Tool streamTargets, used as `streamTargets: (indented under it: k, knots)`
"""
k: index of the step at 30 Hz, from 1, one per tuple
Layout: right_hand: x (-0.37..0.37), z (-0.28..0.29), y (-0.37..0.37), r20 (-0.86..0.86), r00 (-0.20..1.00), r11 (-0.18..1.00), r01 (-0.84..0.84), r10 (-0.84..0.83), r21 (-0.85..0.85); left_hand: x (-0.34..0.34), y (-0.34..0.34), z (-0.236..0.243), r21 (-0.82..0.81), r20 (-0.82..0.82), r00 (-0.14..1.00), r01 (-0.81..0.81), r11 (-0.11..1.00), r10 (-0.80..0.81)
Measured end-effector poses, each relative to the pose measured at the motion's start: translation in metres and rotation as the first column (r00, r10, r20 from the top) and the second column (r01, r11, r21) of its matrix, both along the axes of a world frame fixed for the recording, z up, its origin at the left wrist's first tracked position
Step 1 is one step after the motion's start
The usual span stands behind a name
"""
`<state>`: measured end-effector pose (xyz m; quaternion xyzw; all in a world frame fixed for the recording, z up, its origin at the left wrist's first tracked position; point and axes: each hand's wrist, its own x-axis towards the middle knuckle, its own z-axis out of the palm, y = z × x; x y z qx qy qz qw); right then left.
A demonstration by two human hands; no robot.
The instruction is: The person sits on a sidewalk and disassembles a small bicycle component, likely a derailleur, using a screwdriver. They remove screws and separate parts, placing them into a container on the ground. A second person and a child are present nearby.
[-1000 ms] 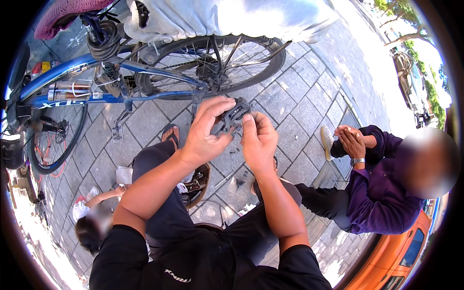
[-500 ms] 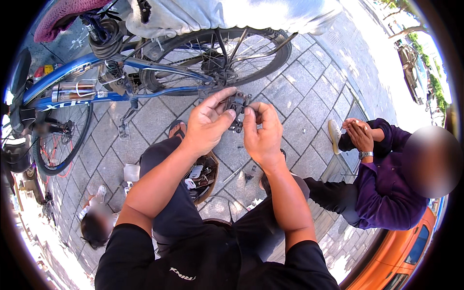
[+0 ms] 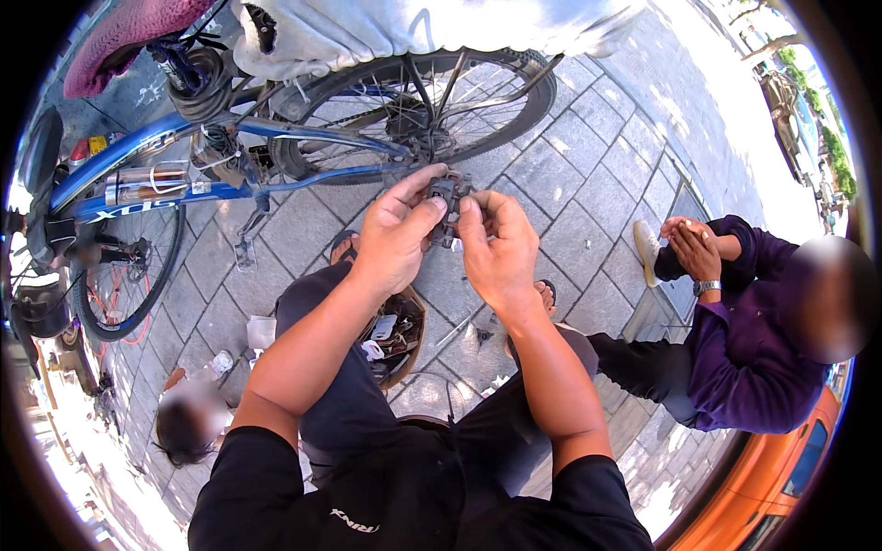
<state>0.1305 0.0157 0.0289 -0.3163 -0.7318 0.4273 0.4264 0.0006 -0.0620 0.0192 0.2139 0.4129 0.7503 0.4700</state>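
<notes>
Between my two hands is a small, dark, grimy metal part that looks like a bicycle brake caliper [image 3: 450, 204]. My left hand [image 3: 393, 234] grips it from the left, with the thumb pressed on its face and the fingers behind. From the right, my right hand [image 3: 502, 246] pinches its edge between thumb and curled fingers. Just beyond my hands lies the rear wheel [image 3: 404, 115] of a blue bicycle [image 3: 216, 193]. The part's underside is hidden by my fingers.
An open box [image 3: 411, 344] of tools and parts stands between my legs. Small dark pieces [image 3: 484, 336] lie on the paving. A person in purple [image 3: 749, 358] sits at the right, hands clasped; another person [image 3: 188, 422] is at lower left. An orange car [image 3: 772, 477] stands lower right.
The caliper has turned slightly in my fingers, and my left thumb has shifted on it. Both hands keep hold. The whole view has shifted a little.
</notes>
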Motion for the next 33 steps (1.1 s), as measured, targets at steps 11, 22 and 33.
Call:
streamTargets:
  k: [11,22,33]
  knots:
    - [-0.003,-0.003,0.001,0.048,0.999,0.999,0.015,-0.016,0.036,0.005,0.005,-0.007,0.043,0.015,0.996,-0.084,0.996,0.084]
    - [-0.004,-0.008,0.003,0.045,0.998,0.995,0.050,-0.047,-0.081,0.003,0.003,-0.002,-0.047,-0.003,1.000,-0.015,0.999,0.014]
    - [0.006,0.009,0.014,0.105,0.992,0.995,-0.080,0.073,0.065,0.002,0.003,0.005,-0.031,0.153,0.986,0.070,0.997,-0.065]
